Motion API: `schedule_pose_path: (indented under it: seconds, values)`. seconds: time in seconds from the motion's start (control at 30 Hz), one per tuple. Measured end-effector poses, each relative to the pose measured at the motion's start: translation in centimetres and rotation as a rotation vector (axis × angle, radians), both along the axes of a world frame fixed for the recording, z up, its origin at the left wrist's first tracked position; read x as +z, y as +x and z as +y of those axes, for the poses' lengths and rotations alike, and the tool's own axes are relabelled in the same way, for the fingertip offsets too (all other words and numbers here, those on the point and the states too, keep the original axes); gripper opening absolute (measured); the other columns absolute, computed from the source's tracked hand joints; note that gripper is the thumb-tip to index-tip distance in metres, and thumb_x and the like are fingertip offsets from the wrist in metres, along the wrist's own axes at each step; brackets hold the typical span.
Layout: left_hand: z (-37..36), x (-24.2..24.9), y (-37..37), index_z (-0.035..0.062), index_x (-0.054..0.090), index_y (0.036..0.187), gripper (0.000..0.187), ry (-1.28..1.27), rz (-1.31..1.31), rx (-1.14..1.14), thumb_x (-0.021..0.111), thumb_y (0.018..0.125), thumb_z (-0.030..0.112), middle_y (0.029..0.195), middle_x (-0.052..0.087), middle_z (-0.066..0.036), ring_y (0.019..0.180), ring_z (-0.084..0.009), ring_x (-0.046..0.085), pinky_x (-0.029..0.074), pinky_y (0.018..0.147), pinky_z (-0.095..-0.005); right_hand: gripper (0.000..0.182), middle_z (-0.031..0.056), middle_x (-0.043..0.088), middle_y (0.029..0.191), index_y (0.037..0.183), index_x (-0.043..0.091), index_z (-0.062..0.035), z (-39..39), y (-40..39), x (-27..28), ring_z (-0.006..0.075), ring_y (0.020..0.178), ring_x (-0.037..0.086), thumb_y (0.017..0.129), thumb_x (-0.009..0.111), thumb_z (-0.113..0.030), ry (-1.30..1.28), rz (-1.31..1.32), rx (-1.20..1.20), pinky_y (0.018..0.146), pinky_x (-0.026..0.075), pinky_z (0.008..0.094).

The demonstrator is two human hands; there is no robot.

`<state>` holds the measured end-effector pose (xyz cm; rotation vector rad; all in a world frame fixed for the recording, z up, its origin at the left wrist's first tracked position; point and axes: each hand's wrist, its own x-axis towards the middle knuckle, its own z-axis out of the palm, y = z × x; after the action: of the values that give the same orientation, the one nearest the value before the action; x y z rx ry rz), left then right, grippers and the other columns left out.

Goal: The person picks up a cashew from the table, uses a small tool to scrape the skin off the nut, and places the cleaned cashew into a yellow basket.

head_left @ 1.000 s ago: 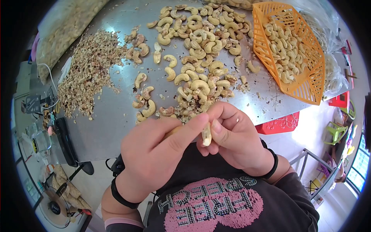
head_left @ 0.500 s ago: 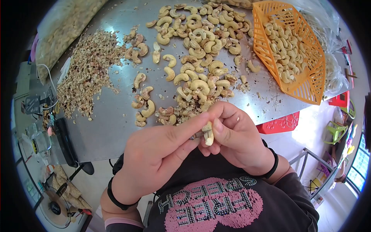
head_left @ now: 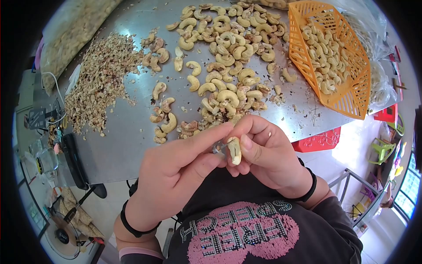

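My right hand [head_left: 274, 160] pinches a pale cashew kernel [head_left: 235, 152] between thumb and fingers, with a dark groove along its side. Beside it, my left hand [head_left: 173, 169] is closed on a small metal blade [head_left: 219, 148], whose tip is right at the kernel; most of the tool is hidden by the fingers. Just beyond my fingertips lies a heap of cashews [head_left: 226, 97] mixed with shell scraps on the metal table [head_left: 127, 154]. A few browner cashews [head_left: 167, 123] rest left of the heap.
A pile of skin crumbs [head_left: 96, 79] spreads over the table's left. At the right edge stands an orange plastic basket [head_left: 327, 99] holding cashews. A large clear bag of nuts [head_left: 72, 33] lies back left. A red stool [head_left: 318, 140] shows below the table edge.
My left hand has drawn slightly left and down, so more of the blade and the kernel shows. The kernel has shifted a little left in my right hand.
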<state>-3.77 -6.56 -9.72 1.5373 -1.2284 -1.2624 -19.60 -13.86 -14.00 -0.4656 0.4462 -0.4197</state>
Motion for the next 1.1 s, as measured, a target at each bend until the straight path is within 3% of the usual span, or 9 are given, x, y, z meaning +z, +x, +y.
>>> schedule_pose_path:
  seconds: [0.23,0.37,0.43,0.53,0.6,0.73,0.93,1.03,1.1]
  values:
    - [0.2,0.1,-0.2,0.0059,0.051,0.110,0.033,0.064,0.003,0.019,0.055,0.077,0.005,0.067,0.054,-0.005,0.056,-0.0067,0.047,0.038,0.052,-0.0189,0.015,0.0053,0.057,0.074,0.088,0.049,-0.0019,0.0,0.0,0.4,0.0076,0.059,0.052,0.084,0.051,-0.017,-0.026,0.057,-0.005,0.055,0.044,0.0189]
    - [0.0,-0.2,-0.2,0.0061,0.052,0.110,0.033,0.023,-0.004,-0.003,0.055,0.076,0.005,0.069,0.057,-0.006,0.057,-0.0090,0.052,0.040,0.053,-0.0204,0.014,0.0052,0.057,0.074,0.086,0.049,-0.0019,0.1,0.0,0.3,0.0074,0.059,0.051,0.084,0.051,-0.016,-0.036,0.059,-0.008,0.055,0.043,0.0186]
    - [0.0,-0.6,-0.2,0.0069,0.054,0.108,0.033,-0.158,-0.136,-0.003,0.055,0.076,0.005,0.071,0.059,-0.008,0.059,-0.0141,0.057,0.042,0.054,-0.0226,0.014,0.0053,0.057,0.075,0.086,0.049,-0.0019,0.1,0.0,0.3,0.0073,0.059,0.051,0.084,0.051,-0.015,-0.028,0.053,-0.019,0.055,0.043,0.0185]
    - [-0.2,0.3,0.0,0.0021,0.057,0.103,0.029,-0.055,-0.138,-0.036,0.054,0.075,0.000,0.078,0.062,-0.007,0.060,-0.0083,0.053,0.039,0.052,-0.0190,0.011,0.0041,0.051,0.070,0.087,0.046,-0.0029,0.0,0.1,0.3,0.0083,0.055,0.047,0.084,0.049,-0.013,-0.056,0.101,0.002,0.055,0.043,0.0242]
    - [-0.1,0.1,-0.1,0.0029,0.057,0.103,0.029,-0.065,-0.158,-0.025,0.054,0.075,0.001,0.077,0.062,-0.007,0.058,-0.0085,0.052,0.039,0.051,-0.0194,0.013,0.0057,0.057,0.075,0.085,0.049,-0.0019,0.1,0.0,0.1,0.0073,0.059,0.051,0.084,0.051,-0.015,-0.045,0.058,-0.024,0.055,0.043,0.0185]
    - [-0.1,-0.4,-0.3,0.0037,0.057,0.103,0.028,-0.147,-0.203,-0.020,0.054,0.075,0.001,0.077,0.062,-0.006,0.054,-0.0075,0.050,0.038,0.048,-0.0189,0.013,0.0060,0.057,0.075,0.085,0.049,-0.0017,0.1,-0.1,0.1,0.0074,0.059,0.051,0.084,0.051,-0.015,-0.057,0.071,-0.026,0.055,0.043,0.0183]
    - [-0.1,-0.2,-0.7,0.0034,0.057,0.104,0.026,-0.031,-0.012,0.047,0.051,0.079,0.002,0.074,0.061,-0.005,0.050,-0.0053,0.047,0.036,0.043,-0.0158,0.013,0.0068,0.058,0.075,0.086,0.049,-0.0015,0.1,-0.1,0.1,0.0077,0.059,0.052,0.084,0.051,-0.014,-0.059,0.054,-0.052,0.055,0.043,0.0183]
    - [-0.2,0.7,0.1,0.0084,0.055,0.109,0.031,0.214,0.118,0.021,0.053,0.079,0.006,0.073,0.060,-0.008,0.062,-0.0126,0.057,0.043,0.056,-0.0220,0.013,0.0076,0.058,0.076,0.087,0.049,-0.0012,0.0,-0.2,0.1,0.0082,0.061,0.053,0.084,0.051,-0.014,-0.077,0.048,-0.045,0.055,0.044,0.0186]
    - [-0.2,0.2,0.0,0.0080,0.055,0.109,0.030,0.143,0.116,0.024,0.053,0.079,0.006,0.074,0.060,-0.007,0.063,-0.0122,0.057,0.043,0.056,-0.0217,0.013,0.0082,0.058,0.078,0.088,0.048,-0.0009,0.0,-0.2,0.2,0.0087,0.063,0.054,0.084,0.051,-0.013,-0.062,0.016,-0.030,0.056,0.044,0.0188]
